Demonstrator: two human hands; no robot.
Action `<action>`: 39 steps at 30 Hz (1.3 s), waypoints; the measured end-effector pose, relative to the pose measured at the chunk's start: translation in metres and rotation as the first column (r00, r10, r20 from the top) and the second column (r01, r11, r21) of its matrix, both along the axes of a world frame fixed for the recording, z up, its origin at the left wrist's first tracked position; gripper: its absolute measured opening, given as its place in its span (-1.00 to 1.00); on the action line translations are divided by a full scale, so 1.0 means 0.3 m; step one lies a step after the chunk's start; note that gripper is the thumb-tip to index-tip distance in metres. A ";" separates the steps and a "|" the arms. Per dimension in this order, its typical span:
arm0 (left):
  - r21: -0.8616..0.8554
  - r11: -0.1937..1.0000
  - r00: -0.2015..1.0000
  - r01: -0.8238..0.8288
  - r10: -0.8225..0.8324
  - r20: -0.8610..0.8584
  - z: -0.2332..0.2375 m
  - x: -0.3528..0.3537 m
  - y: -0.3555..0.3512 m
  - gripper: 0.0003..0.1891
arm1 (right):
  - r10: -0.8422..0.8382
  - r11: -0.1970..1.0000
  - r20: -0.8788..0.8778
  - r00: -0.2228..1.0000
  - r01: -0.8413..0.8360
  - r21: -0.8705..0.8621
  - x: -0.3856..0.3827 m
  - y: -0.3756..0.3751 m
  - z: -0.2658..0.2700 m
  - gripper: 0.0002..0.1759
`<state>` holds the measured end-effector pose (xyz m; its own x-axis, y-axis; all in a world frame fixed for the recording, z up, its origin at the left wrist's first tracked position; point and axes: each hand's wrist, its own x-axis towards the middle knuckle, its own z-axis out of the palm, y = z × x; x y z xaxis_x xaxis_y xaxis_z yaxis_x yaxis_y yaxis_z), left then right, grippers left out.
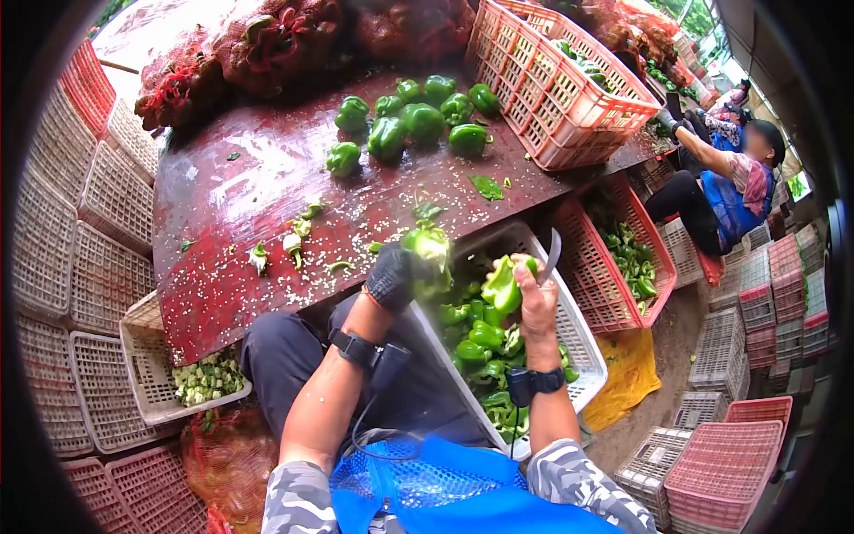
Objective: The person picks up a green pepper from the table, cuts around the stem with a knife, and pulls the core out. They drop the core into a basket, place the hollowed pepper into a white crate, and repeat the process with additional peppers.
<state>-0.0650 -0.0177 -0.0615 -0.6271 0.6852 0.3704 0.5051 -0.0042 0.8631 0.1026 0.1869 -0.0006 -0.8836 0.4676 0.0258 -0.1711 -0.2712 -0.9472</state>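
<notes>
My left hand, in a dark glove, is closed on a cut green bell pepper piece with its pale inside showing, blurred by motion. My bare right hand grips a knife, its curved blade pointing up, and also holds a green bell pepper piece. Both hands are above a white crate partly filled with cut green peppers. On the red table in front of me, several whole green bell peppers sit in a group. Pepper cores and scattered seeds lie nearer me.
A pink crate stands on the table's right side. A red crate of cut peppers is beside mine. Scraps fill a white crate at left. Mesh sacks line the back. Stacked crates flank me. Another person sits at right.
</notes>
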 end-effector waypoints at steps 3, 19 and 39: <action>-0.121 0.992 0.927 -0.024 -0.024 -0.375 0.020 0.017 -0.015 -0.67 | -0.140 0.493 0.073 0.987 0.005 0.870 0.043 0.081 0.019 -0.36; -0.119 0.989 0.994 0.092 -0.083 0.073 0.108 0.071 -0.012 -1.00 | 0.283 0.256 0.166 0.945 -0.241 0.936 -0.143 -0.120 0.201 -0.53; -0.314 0.858 0.828 -0.407 0.202 -0.523 0.114 0.136 0.015 -0.82 | 0.148 0.463 -0.135 0.980 0.052 0.885 -0.190 -0.173 0.117 -0.77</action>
<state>-0.0243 -0.0132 -0.0274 -0.6556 0.6362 0.4068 0.7526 0.5065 0.4207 0.0456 0.1349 0.0345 -0.8362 0.0636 0.5447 -0.3649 0.6771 -0.6391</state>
